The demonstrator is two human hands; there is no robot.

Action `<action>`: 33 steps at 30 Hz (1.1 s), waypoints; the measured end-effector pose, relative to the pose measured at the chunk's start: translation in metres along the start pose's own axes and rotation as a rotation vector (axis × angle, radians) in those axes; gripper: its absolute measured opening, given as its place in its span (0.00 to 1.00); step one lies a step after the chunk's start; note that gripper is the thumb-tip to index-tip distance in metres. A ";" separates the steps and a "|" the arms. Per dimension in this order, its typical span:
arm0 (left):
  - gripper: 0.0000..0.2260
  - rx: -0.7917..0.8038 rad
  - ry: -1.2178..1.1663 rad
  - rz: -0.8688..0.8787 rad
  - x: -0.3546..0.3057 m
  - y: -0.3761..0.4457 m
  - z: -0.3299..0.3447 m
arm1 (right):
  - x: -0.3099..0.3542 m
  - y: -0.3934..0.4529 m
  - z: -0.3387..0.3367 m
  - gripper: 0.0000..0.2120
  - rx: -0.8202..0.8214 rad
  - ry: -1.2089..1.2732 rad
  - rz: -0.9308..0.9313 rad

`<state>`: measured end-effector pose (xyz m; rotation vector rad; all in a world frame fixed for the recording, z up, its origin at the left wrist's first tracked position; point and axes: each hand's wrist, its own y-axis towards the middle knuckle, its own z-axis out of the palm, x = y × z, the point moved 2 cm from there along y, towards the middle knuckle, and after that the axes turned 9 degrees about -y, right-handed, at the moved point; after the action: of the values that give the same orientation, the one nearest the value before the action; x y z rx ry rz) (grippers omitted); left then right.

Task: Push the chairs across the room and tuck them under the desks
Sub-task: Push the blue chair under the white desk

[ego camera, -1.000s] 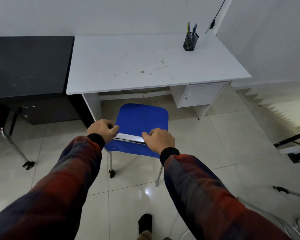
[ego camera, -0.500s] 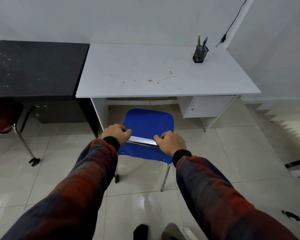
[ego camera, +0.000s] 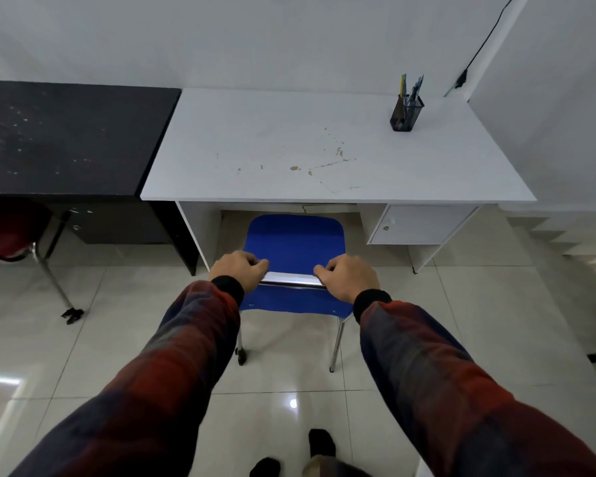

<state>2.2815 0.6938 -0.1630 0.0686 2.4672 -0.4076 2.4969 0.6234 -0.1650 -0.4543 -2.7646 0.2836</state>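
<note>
A blue chair with chrome legs stands in front of the white desk, its seat's front edge just at the opening under the desktop. My left hand grips the left end of the chair's chrome top rail. My right hand grips the right end of the same rail. Both arms are stretched forward. The chair's front legs are hidden by the seat.
A black desk adjoins the white one on the left, with a red chair partly under it. A mesh pen holder stands at the white desk's back right. A drawer cabinet hangs under the right side. Stairs rise at right.
The blue chair has moved forward with both hands on its rail, from open floor to the edge of the white desk's opening. I have stepped closer to the desk.
</note>
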 end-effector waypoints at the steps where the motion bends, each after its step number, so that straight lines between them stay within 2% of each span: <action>1: 0.15 -0.003 -0.011 -0.011 -0.006 0.001 0.003 | -0.004 0.005 -0.003 0.22 0.008 -0.005 -0.009; 10: 0.18 -0.022 -0.058 -0.091 -0.052 0.014 0.029 | -0.047 0.060 -0.033 0.22 0.062 -0.041 -0.082; 17: 0.16 -0.125 -0.042 -0.118 -0.054 0.024 0.038 | -0.050 0.071 -0.037 0.22 0.061 -0.050 -0.117; 23: 0.15 -0.129 -0.008 -0.098 -0.066 0.051 0.033 | -0.048 0.096 -0.046 0.21 0.061 -0.038 -0.123; 30: 0.17 -0.104 -0.039 -0.067 -0.088 0.089 0.018 | -0.043 0.135 -0.074 0.20 0.053 -0.020 -0.067; 33: 0.17 -0.119 -0.066 -0.057 -0.097 0.109 0.000 | -0.031 0.155 -0.089 0.19 0.000 0.004 -0.024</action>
<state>2.3751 0.8018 -0.1352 -0.0636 2.4271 -0.2823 2.5984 0.7691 -0.1289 -0.4208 -2.7646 0.2770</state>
